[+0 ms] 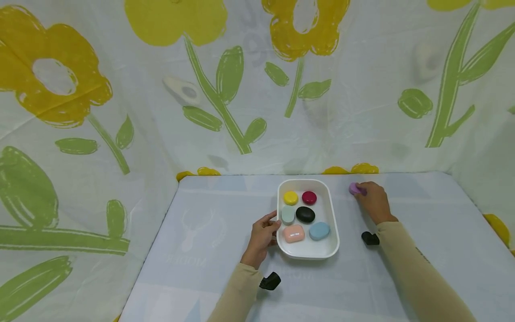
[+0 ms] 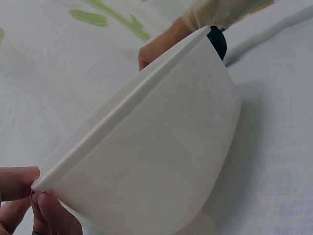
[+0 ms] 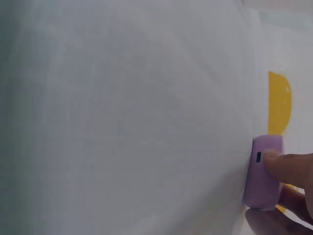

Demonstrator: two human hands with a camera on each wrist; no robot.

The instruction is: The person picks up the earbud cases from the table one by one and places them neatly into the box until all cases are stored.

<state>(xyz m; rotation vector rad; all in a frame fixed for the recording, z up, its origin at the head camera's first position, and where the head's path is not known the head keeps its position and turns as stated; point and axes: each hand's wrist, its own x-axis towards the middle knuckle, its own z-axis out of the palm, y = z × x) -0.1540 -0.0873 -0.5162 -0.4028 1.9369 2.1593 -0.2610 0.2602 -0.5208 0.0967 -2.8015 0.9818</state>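
A white rectangular tray (image 1: pixel 307 255) stands near the middle of the table, its outer wall (image 2: pixel 151 142) filling much of the left wrist view. My left hand (image 1: pixel 263 235) pinches its left rim between thumb and fingers. Inside lie a yellow round piece (image 1: pixel 291 197), a dark red one (image 1: pixel 309 197), a pale green one (image 1: pixel 288 215), a black oval (image 1: pixel 305 214), a pink rounded block (image 1: pixel 294 233) and a blue oval (image 1: pixel 319 230). To the tray's right, my right hand (image 1: pixel 374 201) holds a small purple rounded case (image 3: pixel 264 183) with a dark slot in its side, at the table surface.
The pale table (image 1: pixel 209 273) ends at a back edge against a hanging flower-printed cloth (image 1: pixel 354 112). Cloth also hangs at both sides. Black wrist-worn devices (image 1: pixel 270 281) stick out from both sleeves.
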